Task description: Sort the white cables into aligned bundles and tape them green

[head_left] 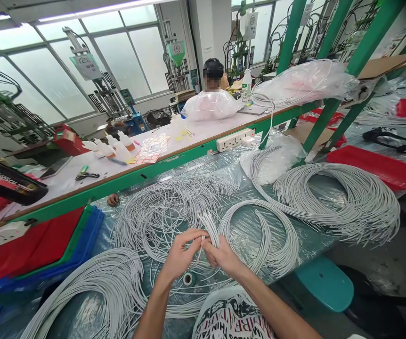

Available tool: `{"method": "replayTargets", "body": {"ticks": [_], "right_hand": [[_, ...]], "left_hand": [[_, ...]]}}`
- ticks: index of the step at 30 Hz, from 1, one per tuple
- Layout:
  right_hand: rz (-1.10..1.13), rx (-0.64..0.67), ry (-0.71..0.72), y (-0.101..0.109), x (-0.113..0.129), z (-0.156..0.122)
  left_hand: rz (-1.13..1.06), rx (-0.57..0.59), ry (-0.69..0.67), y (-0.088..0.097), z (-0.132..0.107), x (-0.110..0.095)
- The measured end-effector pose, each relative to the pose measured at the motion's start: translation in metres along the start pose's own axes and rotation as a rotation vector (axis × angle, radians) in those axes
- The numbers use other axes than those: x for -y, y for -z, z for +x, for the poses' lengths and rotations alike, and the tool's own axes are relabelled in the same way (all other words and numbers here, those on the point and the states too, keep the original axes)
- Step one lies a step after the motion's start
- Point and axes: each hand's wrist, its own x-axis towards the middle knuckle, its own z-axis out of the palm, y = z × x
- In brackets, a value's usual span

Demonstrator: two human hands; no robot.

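My left hand (181, 253) and my right hand (222, 256) meet over the table, both closed on a small bundle of white cables (210, 227) whose ends stick up between them. The cable loop (259, 235) runs off to the right from my right hand. A loose heap of white cables (167, 207) lies just behind my hands. Another coil (97, 287) sits at the lower left, and a big coil (351, 202) lies at the right. A small roll of tape (188, 278) rests on the table below my hands.
The table is covered with plastic sheet (238, 174). A green-edged shelf (146, 172) carries bottles (114, 146), a power strip (234, 139) and bags. Red trays (376, 167) lie right, red and blue trays (36, 249) left. Another person (213, 75) sits beyond. A teal stool (325, 282) stands lower right.
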Motion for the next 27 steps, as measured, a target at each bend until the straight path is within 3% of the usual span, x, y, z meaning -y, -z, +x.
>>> {"method": "replayTargets", "body": {"ticks": [2,6,15,27], "right_hand": [[-0.018,0.047,0.033,0.001,0.0,-0.003],[-0.118,0.109,0.066,0.003,-0.002,-0.01],[-0.105,0.134,0.014,0.007,-0.005,-0.023],[-0.196,0.137,-0.035,0.007,0.001,-0.024]], "left_hand": [[-0.034,-0.027,-0.022,0.0,-0.003,-0.003],[-0.035,-0.236,-0.072,-0.002,-0.003,-0.01],[0.087,-0.317,-0.288,-0.007,-0.001,-0.024],[-0.202,-0.303,-0.143,-0.012,-0.002,-0.032]]}}
